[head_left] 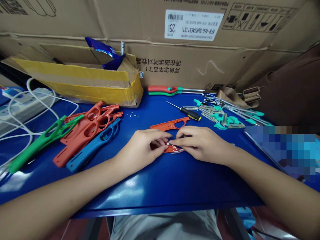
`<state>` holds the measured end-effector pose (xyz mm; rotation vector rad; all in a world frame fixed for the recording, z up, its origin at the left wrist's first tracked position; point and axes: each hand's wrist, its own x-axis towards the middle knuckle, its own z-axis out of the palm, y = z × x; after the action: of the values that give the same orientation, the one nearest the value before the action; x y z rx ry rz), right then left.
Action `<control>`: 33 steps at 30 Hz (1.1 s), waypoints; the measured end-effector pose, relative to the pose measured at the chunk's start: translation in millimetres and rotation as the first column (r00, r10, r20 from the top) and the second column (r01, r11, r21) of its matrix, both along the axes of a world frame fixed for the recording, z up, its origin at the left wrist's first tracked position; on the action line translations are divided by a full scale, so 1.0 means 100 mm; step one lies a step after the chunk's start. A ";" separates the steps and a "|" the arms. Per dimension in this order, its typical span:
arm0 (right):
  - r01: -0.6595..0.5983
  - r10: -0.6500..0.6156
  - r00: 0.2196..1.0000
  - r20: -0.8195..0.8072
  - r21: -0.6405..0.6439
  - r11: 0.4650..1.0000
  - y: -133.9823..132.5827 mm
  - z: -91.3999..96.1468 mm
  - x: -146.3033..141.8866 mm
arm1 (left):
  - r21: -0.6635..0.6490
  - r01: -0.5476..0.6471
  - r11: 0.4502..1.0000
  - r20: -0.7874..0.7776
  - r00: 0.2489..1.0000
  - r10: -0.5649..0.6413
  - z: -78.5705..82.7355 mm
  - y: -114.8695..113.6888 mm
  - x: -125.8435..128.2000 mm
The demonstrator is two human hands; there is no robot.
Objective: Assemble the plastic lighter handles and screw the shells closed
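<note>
An orange lighter shell half (170, 149) lies near the middle of the table, partly hidden by my fingers. Curled around its left end, my left hand (140, 148) grips the shell between thumb and fingers. My right hand (203, 143) is closed in a pinch at the shell's right side, its fingertips on thin white wires (177, 148). A small white piece (168, 143) shows between the fingertips of both hands. Just beyond the hands rests another orange shell half (170, 125) with a loop-shaped trigger guard.
Red shell halves (86, 128), a green one (37, 146) and a blue one (93, 146) are piled left. A screwdriver (190, 113), assembled lighters (165, 90) and clear-and-teal parts (222, 116) lie beyond. A yellow-taped box (100, 83), power strip (27, 106) and tablet-like device (265, 150) flank them.
</note>
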<state>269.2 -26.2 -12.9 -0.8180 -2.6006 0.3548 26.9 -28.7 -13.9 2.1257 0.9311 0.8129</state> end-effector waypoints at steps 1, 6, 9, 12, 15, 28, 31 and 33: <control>-0.001 0.000 1.000 0.009 0.006 1.000 0.00 0.00 0.00 | 0.001 0.000 1.000 -0.001 1.000 0.000 0.00 0.00 0.00; -0.009 0.004 0.997 0.076 0.069 0.998 0.00 0.02 -0.02 | -0.002 0.000 1.000 0.001 1.000 0.000 0.00 0.01 0.00; -0.016 0.005 0.993 0.119 0.097 0.995 -0.02 0.04 -0.03 | -0.014 0.000 1.000 0.001 1.000 0.000 0.00 0.01 0.00; 0.008 -0.012 0.996 0.091 0.049 0.999 -0.03 0.05 -0.03 | -0.023 -0.003 1.000 0.008 1.000 0.003 -0.01 0.00 0.00; 0.080 -0.080 0.997 0.000 0.018 0.997 -0.01 0.09 0.01 | -0.048 -0.026 0.998 0.032 0.999 0.028 -0.03 -0.01 0.00; 0.720 -0.720 0.596 0.355 0.160 0.675 0.24 0.44 0.75 | 0.195 -0.008 0.981 -0.082 0.996 0.024 0.08 0.02 -0.04; 0.731 -0.674 0.562 0.480 0.093 0.676 0.25 0.40 0.80 | 0.226 -0.001 0.974 -0.098 0.995 0.024 0.07 0.04 -0.05; 0.752 -0.678 0.533 0.506 0.084 0.654 0.24 0.39 0.79 | 0.236 0.006 0.972 -0.110 0.994 0.021 0.05 0.05 -0.06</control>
<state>348.0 -2.1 26.3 -2.1925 -2.3508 0.0728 21.1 -24.1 -8.5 2.3963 0.9390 0.8514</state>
